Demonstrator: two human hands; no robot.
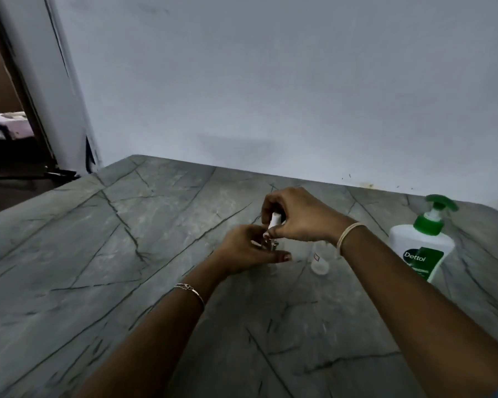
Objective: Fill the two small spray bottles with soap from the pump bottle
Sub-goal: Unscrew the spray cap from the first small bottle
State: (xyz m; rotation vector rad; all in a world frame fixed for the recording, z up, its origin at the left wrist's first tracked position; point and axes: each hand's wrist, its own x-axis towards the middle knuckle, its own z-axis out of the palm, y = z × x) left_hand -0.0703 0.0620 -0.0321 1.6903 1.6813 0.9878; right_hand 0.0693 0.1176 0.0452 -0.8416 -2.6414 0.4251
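Your left hand (247, 251) grips spray bottle (273, 247) upright; right hand (299, 219) pinches its cap (275, 221). Pump bottle (420, 248) sits 3 o'clock, nearer your right.

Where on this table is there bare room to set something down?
Bare: the table left of the left hand, and the near part between the forearms. Crowded: the stretch from the right hand past the small clear bottle to the pump bottle.
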